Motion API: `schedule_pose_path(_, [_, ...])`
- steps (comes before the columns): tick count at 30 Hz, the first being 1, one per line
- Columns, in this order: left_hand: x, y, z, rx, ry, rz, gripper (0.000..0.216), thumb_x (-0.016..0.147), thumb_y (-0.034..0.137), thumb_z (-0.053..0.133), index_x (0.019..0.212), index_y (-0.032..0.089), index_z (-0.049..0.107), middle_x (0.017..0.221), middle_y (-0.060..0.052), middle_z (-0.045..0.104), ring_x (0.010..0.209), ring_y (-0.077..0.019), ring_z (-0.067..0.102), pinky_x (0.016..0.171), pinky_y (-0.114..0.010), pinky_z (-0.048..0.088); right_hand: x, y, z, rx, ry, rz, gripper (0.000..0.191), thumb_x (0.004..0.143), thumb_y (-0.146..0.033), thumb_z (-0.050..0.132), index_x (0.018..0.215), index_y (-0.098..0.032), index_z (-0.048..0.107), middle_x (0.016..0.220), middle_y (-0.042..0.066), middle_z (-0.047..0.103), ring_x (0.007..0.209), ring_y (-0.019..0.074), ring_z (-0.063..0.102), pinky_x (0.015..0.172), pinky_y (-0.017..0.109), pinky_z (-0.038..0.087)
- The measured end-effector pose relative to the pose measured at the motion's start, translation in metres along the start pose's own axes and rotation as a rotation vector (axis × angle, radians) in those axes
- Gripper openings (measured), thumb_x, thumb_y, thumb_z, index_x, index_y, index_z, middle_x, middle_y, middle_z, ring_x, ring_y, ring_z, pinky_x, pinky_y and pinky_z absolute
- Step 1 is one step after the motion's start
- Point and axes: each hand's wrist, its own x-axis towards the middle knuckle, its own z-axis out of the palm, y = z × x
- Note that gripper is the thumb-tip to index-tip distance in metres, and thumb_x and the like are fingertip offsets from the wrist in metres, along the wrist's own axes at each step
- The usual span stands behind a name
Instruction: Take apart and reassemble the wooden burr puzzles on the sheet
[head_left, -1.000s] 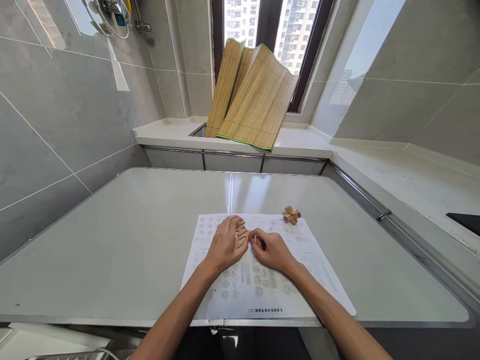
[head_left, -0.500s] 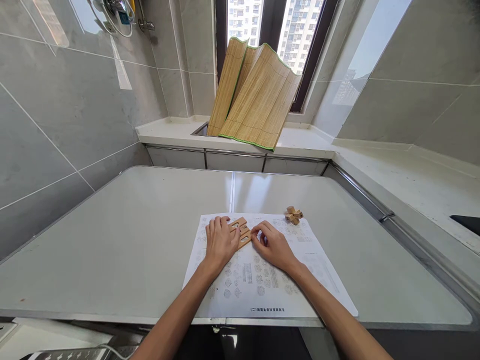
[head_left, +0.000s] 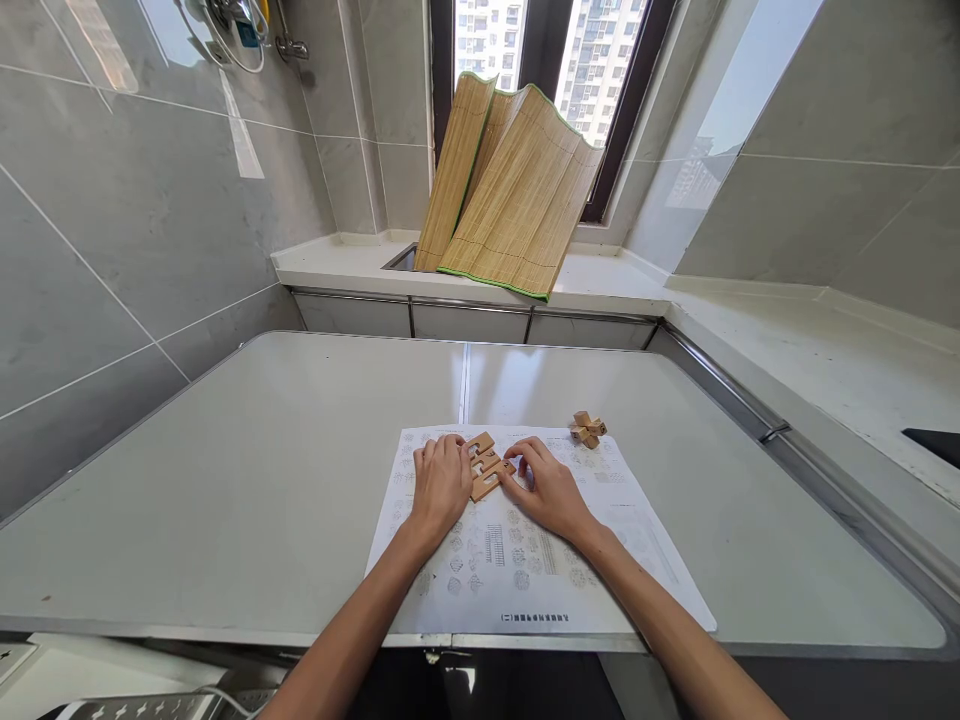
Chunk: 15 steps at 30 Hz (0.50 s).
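Observation:
Three flat wooden puzzle pieces [head_left: 491, 481] with cut-out slots lie side by side, slanted, on a white printed sheet [head_left: 510, 600]. My left hand [head_left: 441, 482] rests at their left ends, fingers stretched forward and partly covering them; its thumb side touches the pieces. At the right end of the nearest piece, my right hand [head_left: 546, 490] has thumb and index finger curled onto the wood. An assembled wooden burr puzzle [head_left: 587, 430] stands at the sheet's far right corner, apart from both hands.
The sheet lies on a pale folding table [head_left: 225, 500] with a seam down its middle. Behind it, a bamboo mat [head_left: 517, 190] leans on the window ledge [head_left: 345, 262]. Tiled walls and a metal rail [head_left: 720, 375] border the table. A power strip [head_left: 150, 708] sits at lower left.
My left hand has drawn slightly left, uncovering more of the wooden pieces. The nearest piece has shifted a little to the right of the others, with my right fingers at its end.

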Motion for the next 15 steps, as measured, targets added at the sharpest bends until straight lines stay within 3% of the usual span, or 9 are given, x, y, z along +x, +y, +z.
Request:
schedule_pose_path(6, [-0.0001, -0.0047, 0.0046, -0.033, 0.071, 0.032, 0.021, 0.102, 0.023, 0.039, 0.112, 0.019, 0.058, 0.111, -0.012, 0.070, 0.105, -0.0316, 0.060, 0.093, -0.049, 0.043, 0.0002, 0.0000, 0.0003, -0.014, -0.029, -0.023, 0.037, 0.088, -0.040, 0.072, 0.118, -0.025, 0.058, 0.119, 0.009, 0.063, 0.104, 0.0274, 0.064, 0.084, 0.040, 0.055])
schedule_pose_path(15, [-0.0021, -0.0082, 0.0083, -0.020, 0.113, 0.031, 0.021, 0.100, 0.026, 0.046, 0.118, 0.018, 0.056, 0.116, -0.013, 0.067, 0.110, -0.0327, 0.059, 0.095, -0.050, 0.044, -0.0014, 0.0018, 0.0007, 0.021, -0.087, -0.072, 0.043, 0.088, -0.039, 0.075, 0.124, -0.025, 0.057, 0.123, 0.011, 0.060, 0.113, 0.0299, 0.059, 0.094, 0.046, 0.054])
